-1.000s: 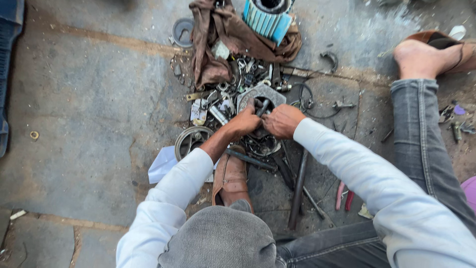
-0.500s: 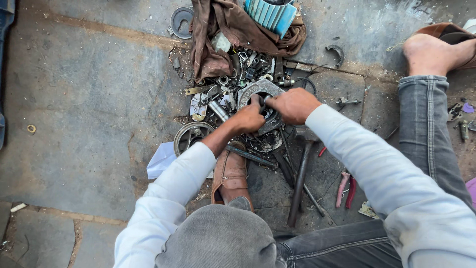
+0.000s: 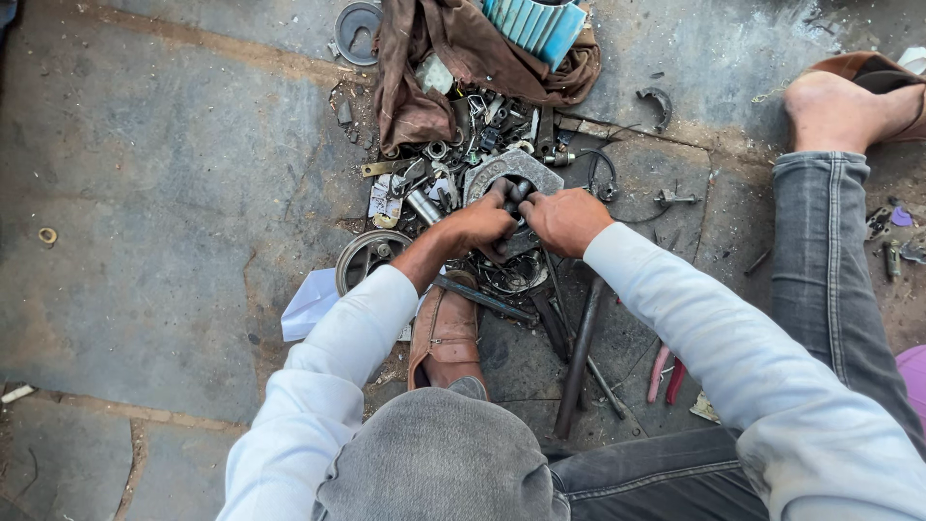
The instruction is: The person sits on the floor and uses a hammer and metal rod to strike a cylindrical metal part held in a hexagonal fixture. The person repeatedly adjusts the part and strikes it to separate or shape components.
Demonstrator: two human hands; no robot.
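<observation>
A grey metal housing plate (image 3: 545, 173) with a round hole lies among scrap parts on the stone floor. My left hand (image 3: 475, 224) grips its near left edge, fingers curled at the hole. My right hand (image 3: 567, 219) is closed on a small dark part at the hole, touching the left fingers. Both wear pale long sleeves. What sits inside the hole is hidden by the fingers.
A brown rag (image 3: 434, 68) and a blue finned part (image 3: 535, 21) lie beyond the pile. A round metal cover (image 3: 368, 256), white paper (image 3: 311, 304), a brown shoe (image 3: 446, 333), a long steel bar (image 3: 577, 357) and red-handled pliers (image 3: 666, 371) sit nearby. My bare foot (image 3: 839, 111) rests far right.
Both hands stay on the housing plate; the right hand has shifted slightly down and closer to the left. The view has tilted, so the pile sits a little lower in the picture.
</observation>
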